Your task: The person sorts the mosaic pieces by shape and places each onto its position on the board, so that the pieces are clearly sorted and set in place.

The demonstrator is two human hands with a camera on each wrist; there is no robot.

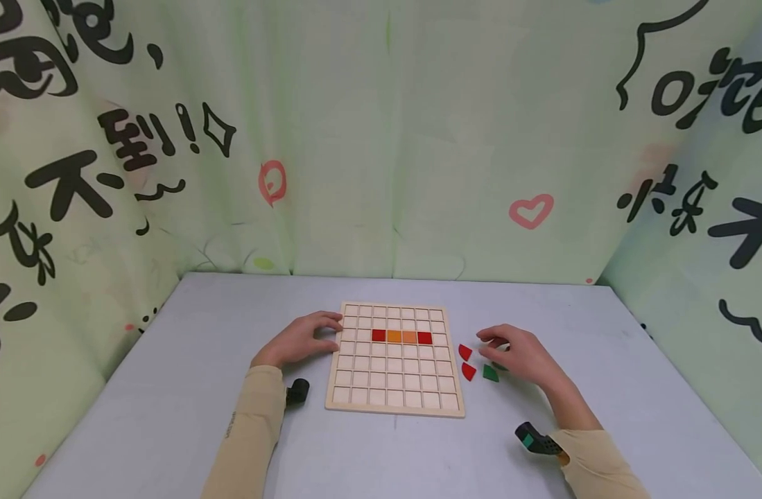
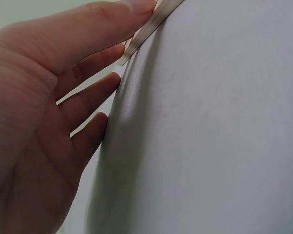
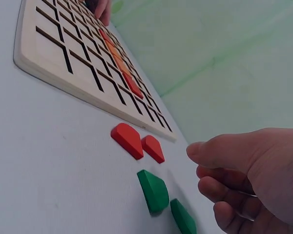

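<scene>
Head view: the board [image 1: 395, 381] lies between the table's [image 1: 405, 457] left and right edges, with two green pieces [image 1: 491, 374] and two red pieces [image 1: 468, 372] beside it toward the right edge. The right hand [image 1: 516, 353], its grip loosely curled, partly open and showing nothing held, is by the green pieces; the left hand [image 1: 301, 339], grip spread, touches the board. Farther back, four red and orange squares [image 1: 408, 337] sit in it, short of the table's far edge.
</scene>
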